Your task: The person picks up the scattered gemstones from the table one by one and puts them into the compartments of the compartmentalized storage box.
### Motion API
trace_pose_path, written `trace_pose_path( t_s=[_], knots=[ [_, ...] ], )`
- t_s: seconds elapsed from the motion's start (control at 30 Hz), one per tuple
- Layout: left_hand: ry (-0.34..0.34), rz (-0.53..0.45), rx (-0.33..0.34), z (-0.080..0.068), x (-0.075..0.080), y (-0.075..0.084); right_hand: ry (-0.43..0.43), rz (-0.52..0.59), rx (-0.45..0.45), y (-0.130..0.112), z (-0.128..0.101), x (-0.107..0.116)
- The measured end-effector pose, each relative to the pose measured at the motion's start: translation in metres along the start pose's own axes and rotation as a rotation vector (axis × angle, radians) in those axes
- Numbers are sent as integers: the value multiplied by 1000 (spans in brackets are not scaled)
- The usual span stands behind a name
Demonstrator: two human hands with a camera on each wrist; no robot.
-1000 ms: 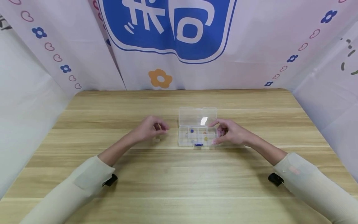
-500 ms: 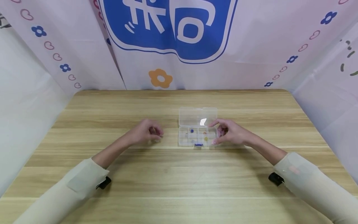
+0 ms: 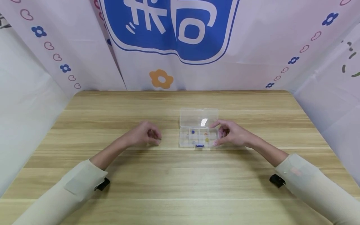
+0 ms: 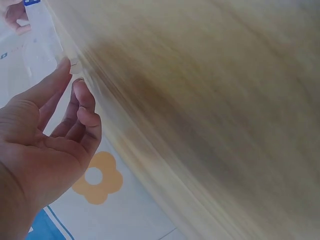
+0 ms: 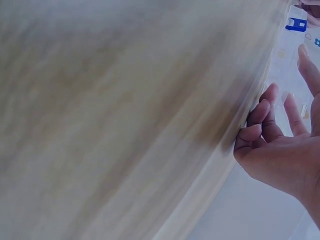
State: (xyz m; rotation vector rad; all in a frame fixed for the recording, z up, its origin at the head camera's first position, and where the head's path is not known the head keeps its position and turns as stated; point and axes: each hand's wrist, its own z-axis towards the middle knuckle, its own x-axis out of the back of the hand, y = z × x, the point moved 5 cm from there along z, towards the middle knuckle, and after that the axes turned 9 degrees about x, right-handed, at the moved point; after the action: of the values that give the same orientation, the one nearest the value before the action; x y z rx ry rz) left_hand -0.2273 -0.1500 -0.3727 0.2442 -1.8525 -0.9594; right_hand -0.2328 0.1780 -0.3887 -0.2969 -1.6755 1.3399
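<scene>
Left hand [image 3: 144,136] drawn back toward the body and lowered onto the light wooden tabletop [image 3: 180,181] since a second ago, farther now from the clear plastic compartment box [image 3: 198,136]. Small pale round piece [image 4: 73,62] seen loose beside the fingers back then, now pinched between thumb and fingertip in the left wrist view. Grip of the left: grasping that piece, other fingers curled. Right hand [image 3: 231,133] unchanged, at the box's right end, thumb at the near corner and fingers arched over the far one; grip loosely clasping the box. Box mid-tabletop, lid [image 3: 199,117] laid back open, small blue and orange pieces in the compartments, blue latch [image 3: 199,145] at the near edge. Bare wood between left hand and box, wide bare stretches toward the near and far edges.
</scene>
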Motion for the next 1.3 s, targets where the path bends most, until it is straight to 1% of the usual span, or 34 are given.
trace_pose_path(
  t_s=[0.17, 0.37, 0.6, 0.7, 0.9, 1.17, 1.3],
  knots=[
    [-15, -6, 7, 1, -2, -2, -2, 3, 3, 1, 0, 0],
    [-15, 7, -19, 2, -3, 0, 0, 1, 5, 2, 0, 0],
    [-25, 20, 18, 0, -3, 1, 2, 8, 17, 1, 0, -2],
    [-23, 12, 24, 0, -1, 2, 5, 6, 15, 1, 0, -1],
    [-19, 7, -1, 2, 2, 3, 4, 0, 10, 0, -1, -1],
    [-8, 38, -7, 3, 2, 6, 3, -1, 10, 0, -1, 0],
    [-2, 33, -22, 3, 3, 8, 4, 0, 10, 0, 0, 0]
  ],
)
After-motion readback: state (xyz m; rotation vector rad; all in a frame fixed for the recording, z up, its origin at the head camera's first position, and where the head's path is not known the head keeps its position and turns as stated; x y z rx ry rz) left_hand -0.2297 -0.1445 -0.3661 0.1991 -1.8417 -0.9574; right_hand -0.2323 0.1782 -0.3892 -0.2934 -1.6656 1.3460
